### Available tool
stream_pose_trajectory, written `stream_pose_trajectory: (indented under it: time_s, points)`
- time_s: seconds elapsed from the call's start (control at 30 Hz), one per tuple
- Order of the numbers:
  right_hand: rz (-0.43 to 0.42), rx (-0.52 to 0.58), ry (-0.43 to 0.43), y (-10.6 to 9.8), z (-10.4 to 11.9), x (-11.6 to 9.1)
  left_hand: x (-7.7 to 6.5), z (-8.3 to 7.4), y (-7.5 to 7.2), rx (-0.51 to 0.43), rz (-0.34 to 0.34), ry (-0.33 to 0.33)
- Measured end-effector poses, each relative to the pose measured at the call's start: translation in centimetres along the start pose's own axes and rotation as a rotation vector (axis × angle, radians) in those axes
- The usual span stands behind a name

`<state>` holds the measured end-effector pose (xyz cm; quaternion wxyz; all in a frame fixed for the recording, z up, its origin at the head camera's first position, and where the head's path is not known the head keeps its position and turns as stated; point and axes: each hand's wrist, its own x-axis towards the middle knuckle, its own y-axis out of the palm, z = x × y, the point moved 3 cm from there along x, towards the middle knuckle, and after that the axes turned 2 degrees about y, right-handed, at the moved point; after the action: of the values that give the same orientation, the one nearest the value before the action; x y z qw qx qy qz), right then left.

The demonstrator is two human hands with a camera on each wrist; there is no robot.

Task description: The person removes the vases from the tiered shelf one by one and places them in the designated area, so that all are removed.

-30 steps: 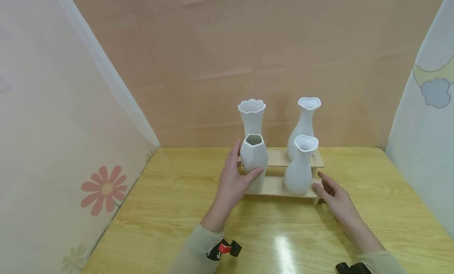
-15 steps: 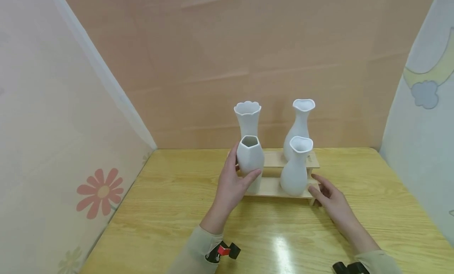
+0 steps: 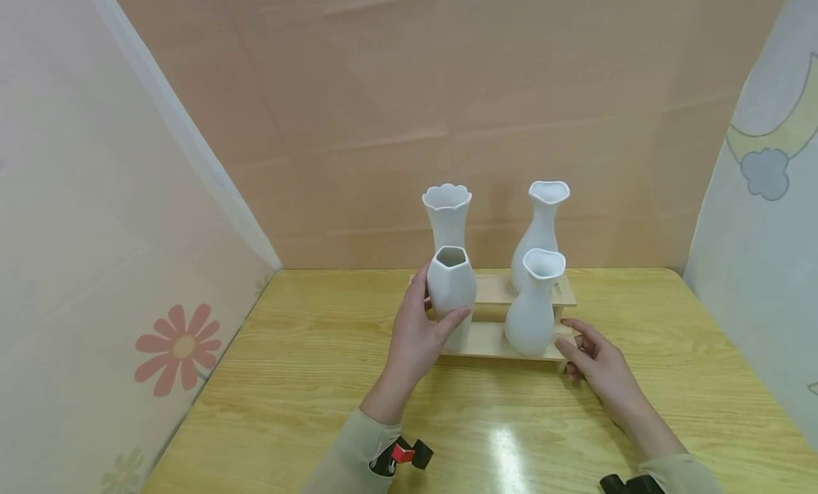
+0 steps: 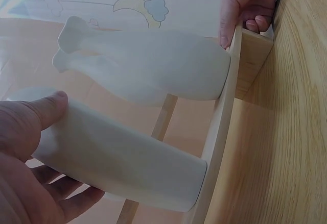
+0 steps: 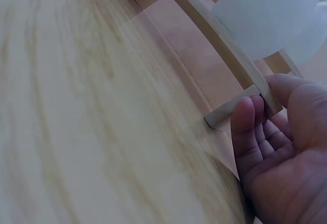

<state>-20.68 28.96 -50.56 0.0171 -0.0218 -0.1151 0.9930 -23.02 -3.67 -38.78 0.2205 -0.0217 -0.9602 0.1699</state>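
Note:
My left hand [image 3: 412, 338] grips a white vase [image 3: 452, 288] with a five-sided mouth, thumb on its front and fingers round its left side. That vase stands at the left of the lower step of a light wooden two-step stand [image 3: 492, 338]; in the left wrist view its base [image 4: 179, 183] meets the shelf board [image 4: 217, 127]. My right hand [image 3: 597, 363] holds the right end of the same step. In the right wrist view the thumb is over the board [image 5: 219, 40] and the other fingers curl below, by the stand's leg [image 5: 230, 106].
A round-bellied white vase [image 3: 532, 324] stands at the right of the lower step. Behind, on the upper step, are a scallop-rimmed vase [image 3: 447, 221] and a narrow-necked one [image 3: 540, 231]. The stand sits on a wooden table [image 3: 307, 338] before a tan backdrop [image 3: 358, 125].
The head view has shifted slightly, so everything appears a little further left than a second ago. Both hands keep their hold, and the vases stay in place on the stand.

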Motion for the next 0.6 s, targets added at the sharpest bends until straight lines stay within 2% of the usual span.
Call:
stream_pose_trajectory:
  time_s: [0.6]
  points:
    - [-0.028, 0.019, 0.041, -0.18, -0.66, -0.62, -0.30, -0.05, 0.48, 0.022, -0.018, 0.038]
